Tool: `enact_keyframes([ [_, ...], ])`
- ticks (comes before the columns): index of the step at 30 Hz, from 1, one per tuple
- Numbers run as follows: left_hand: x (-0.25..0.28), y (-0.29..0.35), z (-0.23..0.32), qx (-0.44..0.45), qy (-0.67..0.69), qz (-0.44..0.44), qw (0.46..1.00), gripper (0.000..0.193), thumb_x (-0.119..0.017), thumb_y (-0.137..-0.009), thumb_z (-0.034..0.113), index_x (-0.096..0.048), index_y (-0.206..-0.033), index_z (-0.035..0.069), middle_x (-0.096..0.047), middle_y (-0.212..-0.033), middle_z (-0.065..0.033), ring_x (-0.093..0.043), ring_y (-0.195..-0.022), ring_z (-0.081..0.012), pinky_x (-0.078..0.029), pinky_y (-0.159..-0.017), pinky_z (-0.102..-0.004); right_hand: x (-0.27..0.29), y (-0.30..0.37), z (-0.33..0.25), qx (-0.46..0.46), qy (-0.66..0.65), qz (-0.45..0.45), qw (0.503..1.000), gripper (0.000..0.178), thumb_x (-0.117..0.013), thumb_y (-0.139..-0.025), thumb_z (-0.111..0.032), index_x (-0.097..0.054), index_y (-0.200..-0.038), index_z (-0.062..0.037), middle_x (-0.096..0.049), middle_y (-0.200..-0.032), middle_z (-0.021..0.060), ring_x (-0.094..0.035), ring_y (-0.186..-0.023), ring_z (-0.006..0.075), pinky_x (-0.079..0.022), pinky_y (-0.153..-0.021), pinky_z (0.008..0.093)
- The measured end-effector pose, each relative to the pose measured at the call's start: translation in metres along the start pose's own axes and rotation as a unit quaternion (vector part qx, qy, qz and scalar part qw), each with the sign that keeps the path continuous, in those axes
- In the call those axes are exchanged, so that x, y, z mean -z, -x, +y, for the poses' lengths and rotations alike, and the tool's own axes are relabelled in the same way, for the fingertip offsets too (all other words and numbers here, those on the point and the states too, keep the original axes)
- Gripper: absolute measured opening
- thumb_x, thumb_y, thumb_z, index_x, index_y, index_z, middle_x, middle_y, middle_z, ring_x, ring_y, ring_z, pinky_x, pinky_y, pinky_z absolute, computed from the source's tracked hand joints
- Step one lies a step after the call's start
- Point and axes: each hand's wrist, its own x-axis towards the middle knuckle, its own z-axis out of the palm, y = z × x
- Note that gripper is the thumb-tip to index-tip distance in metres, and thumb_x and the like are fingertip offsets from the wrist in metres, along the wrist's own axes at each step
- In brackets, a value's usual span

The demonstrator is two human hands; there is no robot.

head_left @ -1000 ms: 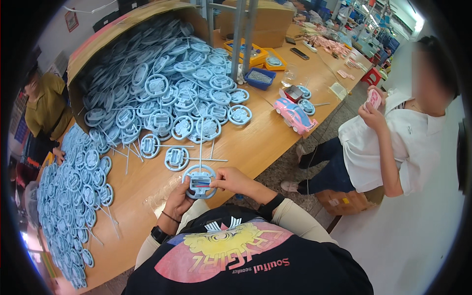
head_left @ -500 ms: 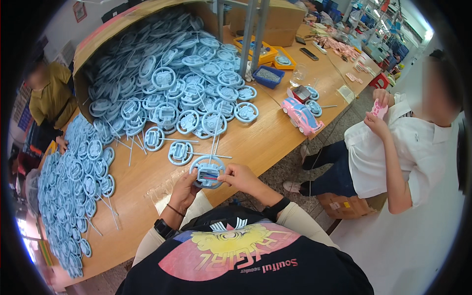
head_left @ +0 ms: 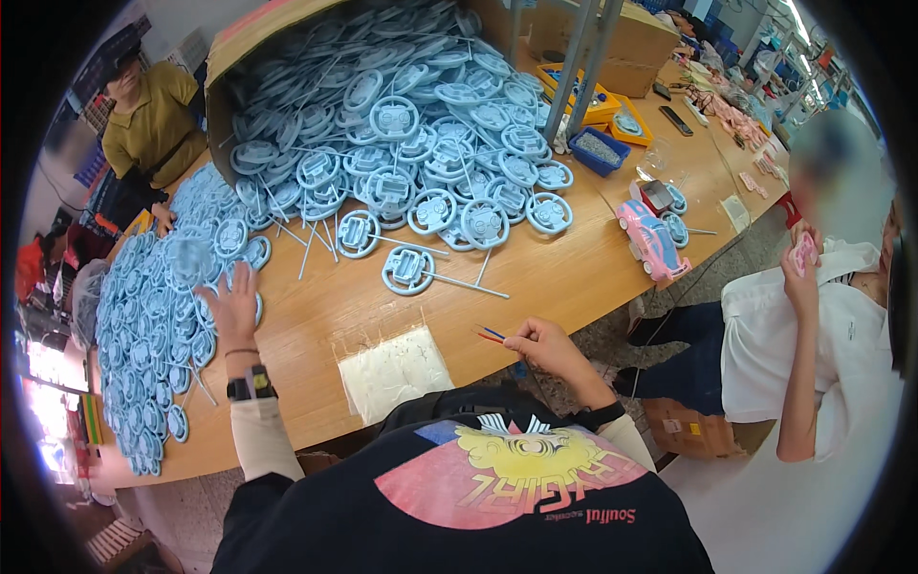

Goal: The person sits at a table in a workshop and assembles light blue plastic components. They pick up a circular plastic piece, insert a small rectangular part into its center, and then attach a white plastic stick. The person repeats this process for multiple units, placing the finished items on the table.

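Observation:
My left hand point(head_left: 232, 306) is open with its fingers spread, at the right edge of a heap of light blue toy steering wheels point(head_left: 143, 325). Just beyond its fingertips a blurred steering wheel point(head_left: 191, 254) shows over the heap. My right hand point(head_left: 553, 348), near the table's front edge, pinches a thin red and blue pair of wire-like leads point(head_left: 491, 335), their tips pointing left. Further in, a single steering wheel point(head_left: 408, 270) with a thin rod lies face down on the wood, its square housing upward.
A large cardboard box point(head_left: 222, 115) on its side spills more steering wheels. A white sheet point(head_left: 394, 371) is taped to the table point(head_left: 316, 330). Rightward are a pink and blue toy car point(head_left: 652, 239) and a blue tray point(head_left: 600, 151). Co-workers are at left and right, one holding a pink part point(head_left: 803, 253).
My left hand has let go of the steering wheel held between both hands and moved left to the heap. My right hand has shifted right, still pinching the leads. The view has turned.

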Motion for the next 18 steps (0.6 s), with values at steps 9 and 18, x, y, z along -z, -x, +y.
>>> enact_keyframes([
  [9,-0.040,-0.038,-0.221,-0.077,-0.794,-0.318,0.512,0.058,-0.066,-0.067,0.042,-0.054,-0.109,0.003,-0.058,-0.101,-0.0180,-0.055,-0.092,-0.0319,-0.044,-0.081,-0.0371,0.003,-0.003,-0.002,0.027,0.014,0.048,0.998,0.025,-0.068,-0.076,-0.023,-0.054,-0.071,-0.0026,-0.056,-0.059,0.0039,-0.051,-0.050,0.0076,-0.038,-0.043,0.0217],
  [18,-0.064,-0.030,-0.228,0.047,-0.816,-0.350,0.457,0.080,-0.078,-0.050,0.046,-0.051,-0.107,-0.003,-0.061,-0.088,-0.0175,-0.061,-0.082,-0.0294,-0.049,-0.069,-0.0337,0.002,0.001,0.010,0.073,-0.013,0.093,0.993,0.023,-0.067,-0.077,-0.023,-0.055,-0.075,-0.0036,-0.055,-0.058,0.0021,-0.047,-0.045,0.0064,-0.035,-0.038,0.0207],
])
